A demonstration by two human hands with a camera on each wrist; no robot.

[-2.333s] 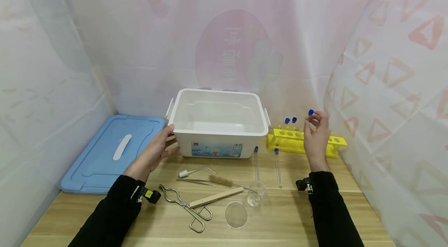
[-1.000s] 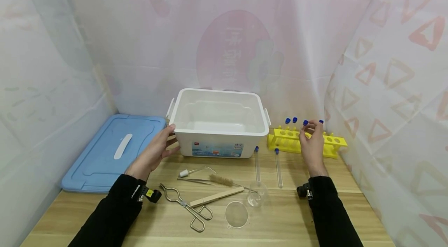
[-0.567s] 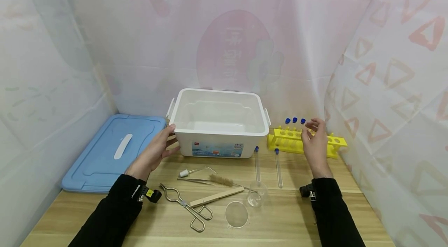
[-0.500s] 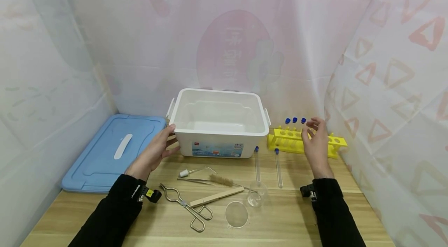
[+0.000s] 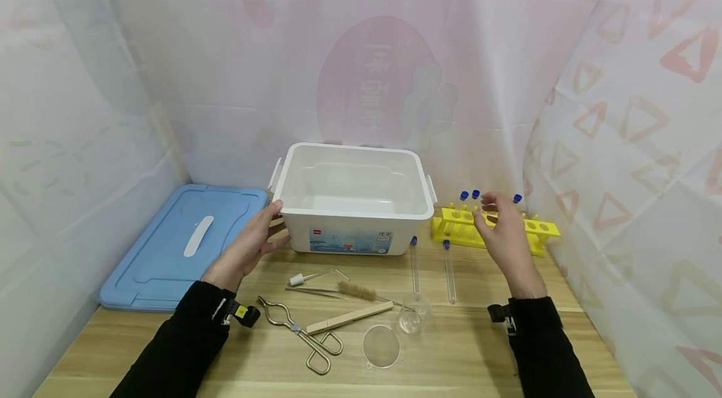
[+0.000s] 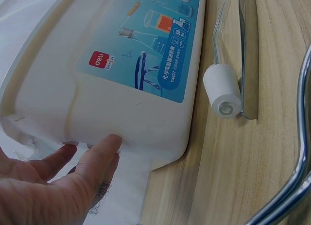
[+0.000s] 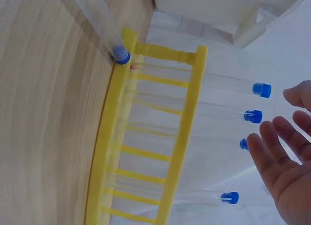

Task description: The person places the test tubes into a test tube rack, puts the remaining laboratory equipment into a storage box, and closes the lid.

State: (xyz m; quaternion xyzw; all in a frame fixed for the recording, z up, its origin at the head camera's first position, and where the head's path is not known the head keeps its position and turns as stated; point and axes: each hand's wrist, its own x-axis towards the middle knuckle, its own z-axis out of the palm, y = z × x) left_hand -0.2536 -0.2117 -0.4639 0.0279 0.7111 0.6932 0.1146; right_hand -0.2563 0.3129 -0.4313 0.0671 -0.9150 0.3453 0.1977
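My left hand (image 5: 245, 254) rests its thumb and fingers against the left front corner of a white plastic box (image 5: 296, 232), bare inside. In the left wrist view the fingers touch its wall lightly. On the right, my right hand (image 5: 504, 238) hovers at a yellow test tube rack (image 7: 188, 113), fingers loosely bent, holding nothing. Several clear test tubes with blue caps stand in the rack; one cap (image 7: 244, 144) is right by the fingertips, and another capped tube (image 7: 230, 198) stands farther along. In the head view the hand hides part of the rack.
Two capped test tubes (image 5: 449, 272) lie before the rack. Crucible tongs (image 5: 296, 328), a wooden clamp (image 5: 344, 318), a tube brush (image 5: 356, 289), tweezers (image 5: 316, 291), a white stopper with bent glass tube (image 5: 296, 280), a clear beaker (image 5: 412, 321) and a clear disc (image 5: 381, 346) lie in front. A blue lid (image 5: 163, 260) is left.
Earlier my right hand held a capped test tube above the rack. It lowered the tube in, let go, and has drawn slightly left. My left hand stayed on the box.
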